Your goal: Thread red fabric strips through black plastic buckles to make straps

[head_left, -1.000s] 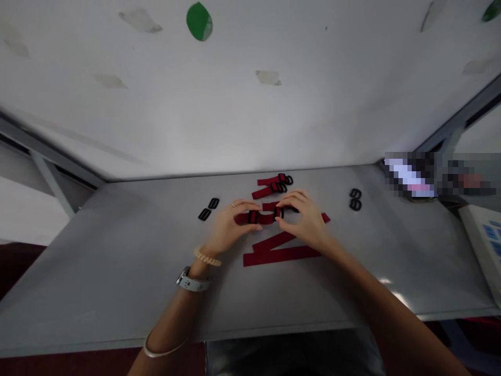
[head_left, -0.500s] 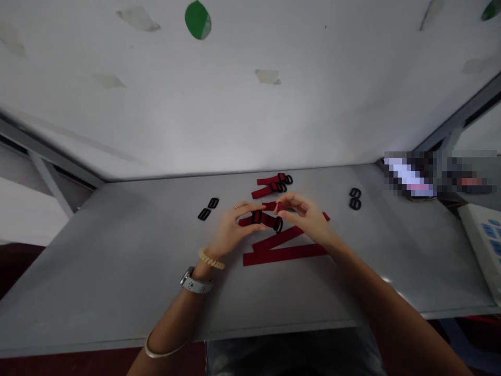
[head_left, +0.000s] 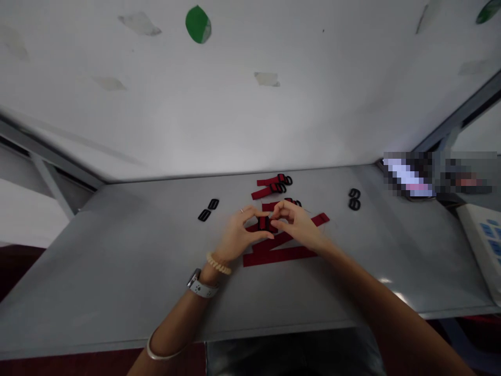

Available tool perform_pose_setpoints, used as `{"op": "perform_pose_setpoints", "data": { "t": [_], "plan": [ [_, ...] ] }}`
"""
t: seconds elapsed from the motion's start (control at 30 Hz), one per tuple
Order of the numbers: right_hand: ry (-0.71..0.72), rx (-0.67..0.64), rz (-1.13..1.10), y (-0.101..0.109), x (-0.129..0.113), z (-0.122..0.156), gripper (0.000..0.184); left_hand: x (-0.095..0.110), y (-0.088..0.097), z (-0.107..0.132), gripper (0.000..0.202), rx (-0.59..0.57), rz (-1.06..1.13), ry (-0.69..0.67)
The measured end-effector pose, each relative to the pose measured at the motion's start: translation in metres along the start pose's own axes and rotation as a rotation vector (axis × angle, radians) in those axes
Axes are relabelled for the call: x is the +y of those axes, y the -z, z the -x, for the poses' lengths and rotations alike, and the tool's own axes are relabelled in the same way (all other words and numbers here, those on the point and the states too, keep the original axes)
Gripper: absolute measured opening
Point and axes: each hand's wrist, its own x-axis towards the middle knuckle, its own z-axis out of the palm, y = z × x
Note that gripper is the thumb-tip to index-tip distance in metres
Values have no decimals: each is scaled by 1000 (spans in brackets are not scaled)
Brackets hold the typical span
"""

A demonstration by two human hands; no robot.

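On a grey table (head_left: 129,271), red straps (head_left: 277,256) and black buckles (head_left: 209,210) are set out in separate groups, seemingly to be within easy reach. A short strap (head_left: 264,224) is pinched above the long straps by the nearly closed left hand (head_left: 238,235) and right hand (head_left: 293,222), apparently to steady it; its long axis seems to lie left to right, though its ends are hidden.

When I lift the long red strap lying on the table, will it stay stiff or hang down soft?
The long red strap looks like thin woven webbing, so it will probably droop from the end you hold. It lies flat, so it seems unlikely to roll. Its woven surface may slide only a little on the grey table, though this is hard to judge from here.
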Motion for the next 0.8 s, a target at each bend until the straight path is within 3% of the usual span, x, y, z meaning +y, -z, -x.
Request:
{"op": "perform_pose_setpoints", "data": {
  "t": [0.13,0.37,0.63,0.8],
  "plan": [
    [-82,-3,-131,0,-3,2,25,-2,-1,1,47,-12,44,71],
    [-66,-25,-298,-6,16,1,34,-7,-7,1,45,-22,283,103],
    [-40,-72,-240,-11,8,2,31,0,-6,-1,33,15,146,137],
    [-19,13,-189,-11,2,2,29,-3,-6,-1,42,-32,240,139]
  ]
}}
